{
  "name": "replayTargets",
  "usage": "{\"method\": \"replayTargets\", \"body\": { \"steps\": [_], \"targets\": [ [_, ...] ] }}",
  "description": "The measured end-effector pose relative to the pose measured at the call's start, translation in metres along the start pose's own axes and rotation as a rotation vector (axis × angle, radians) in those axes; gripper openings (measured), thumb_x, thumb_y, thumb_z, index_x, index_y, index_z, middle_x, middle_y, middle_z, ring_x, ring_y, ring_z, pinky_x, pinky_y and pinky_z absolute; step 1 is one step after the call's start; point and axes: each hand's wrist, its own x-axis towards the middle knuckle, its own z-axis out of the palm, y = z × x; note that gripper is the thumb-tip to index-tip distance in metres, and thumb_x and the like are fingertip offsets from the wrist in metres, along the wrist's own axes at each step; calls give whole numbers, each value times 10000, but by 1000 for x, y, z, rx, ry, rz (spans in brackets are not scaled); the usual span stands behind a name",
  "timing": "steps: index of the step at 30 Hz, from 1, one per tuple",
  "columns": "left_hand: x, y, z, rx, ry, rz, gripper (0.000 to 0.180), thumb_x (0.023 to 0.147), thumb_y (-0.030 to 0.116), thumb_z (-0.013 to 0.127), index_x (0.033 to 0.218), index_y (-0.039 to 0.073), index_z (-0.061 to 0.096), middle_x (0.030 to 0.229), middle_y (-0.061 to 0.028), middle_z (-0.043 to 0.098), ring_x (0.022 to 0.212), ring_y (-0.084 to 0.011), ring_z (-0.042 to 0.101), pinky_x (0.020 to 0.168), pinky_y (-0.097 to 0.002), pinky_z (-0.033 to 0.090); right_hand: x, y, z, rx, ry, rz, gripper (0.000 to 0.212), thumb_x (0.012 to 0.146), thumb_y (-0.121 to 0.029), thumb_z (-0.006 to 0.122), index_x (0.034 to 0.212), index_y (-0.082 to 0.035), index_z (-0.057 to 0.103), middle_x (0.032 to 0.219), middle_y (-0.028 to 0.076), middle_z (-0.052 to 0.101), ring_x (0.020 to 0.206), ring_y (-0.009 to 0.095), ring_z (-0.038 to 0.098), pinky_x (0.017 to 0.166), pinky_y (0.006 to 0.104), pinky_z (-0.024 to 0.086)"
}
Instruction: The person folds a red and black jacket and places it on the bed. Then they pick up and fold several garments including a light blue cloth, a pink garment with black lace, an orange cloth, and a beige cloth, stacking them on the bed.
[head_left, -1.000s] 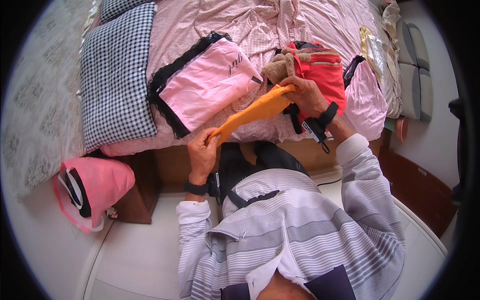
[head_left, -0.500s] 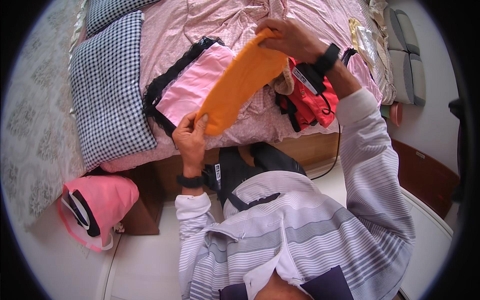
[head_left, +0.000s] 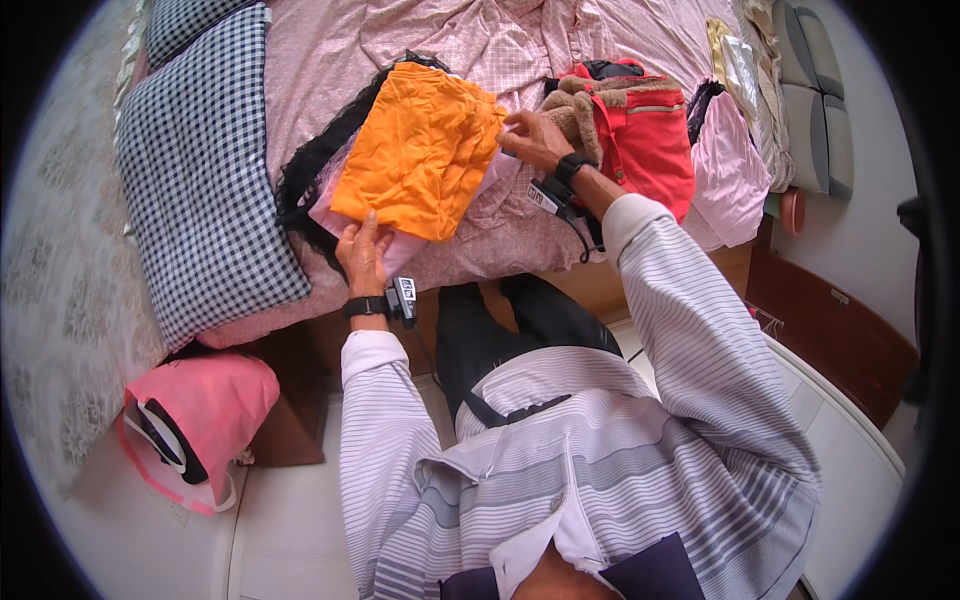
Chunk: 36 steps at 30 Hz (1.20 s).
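An orange piece of cloth, folded and a little wrinkled (head_left: 420, 150), lies spread over a pink satin garment with black lace trim (head_left: 305, 178) on the bed. My left hand (head_left: 364, 257) is at its near left edge, closed with the cloth's edge between thumb and fingers. On the right side my right hand (head_left: 535, 140) has its fingers pinched at the orange cloth's edge. Each wrist carries a dark band with a small tagged device. To the right of my right hand sits a red garment with brown fleece lining (head_left: 655, 140).
A checked pillow (head_left: 210, 180) lies at the left of the pink bedding (head_left: 310, 75). Further right are a light pink garment with dark lace (head_left: 728, 180) and a grey cushioned seat (head_left: 808, 110). A pink bag (head_left: 225, 395) stands below the pillow, beside the bed.
The orange cloth, held stretched in the air between both hands before, has come down onto the pink garment. My right hand has moved lower and left; my left hand has shifted slightly left.
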Motion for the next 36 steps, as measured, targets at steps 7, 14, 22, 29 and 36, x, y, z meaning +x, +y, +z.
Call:
{"method": "replayTargets", "body": {
  "steps": [7,14,22,29,36],
  "targets": [
    [-10,-17,28,59,5,-27,292,878,124,775,1109,47,614,1045,-60,668,973,-219,651,846,-416,540,-17,17,48,438,-49,375,571,870,-313,745,1223,95,558,1006,150,704,811,199,724,626,277,583],
    [-28,-6,50,15,63,-17,280,940,21,629,1203,-2,535,1184,-141,615,1039,-290,654,864,-461,583,-12,0,78,666,59,454,496,881,-226,742,1220,88,562,1042,153,672,833,224,710,670,321,610],
    [-23,-13,28,-114,19,96,246,980,51,588,1217,15,534,1244,-118,606,1104,-282,619,969,-446,505,-4,19,97,726,201,297,597,842,-377,789,1191,62,585,1042,137,680,863,190,691,679,295,595],
    [-5,-25,9,-20,57,215,202,967,25,603,1154,-20,543,1197,-99,613,1062,-215,605,1001,-355,457,18,1,78,473,377,241,850,736,-527,831,1249,80,529,1154,192,655,1038,258,648,916,344,519],
    [-10,-23,10,73,93,314,145,958,38,635,1086,-9,583,1105,-71,639,998,-180,608,935,-338,477,30,-23,59,301,251,243,791,711,-477,849,1214,62,563,1115,197,677,1005,239,656,892,344,527]
  ]
}}
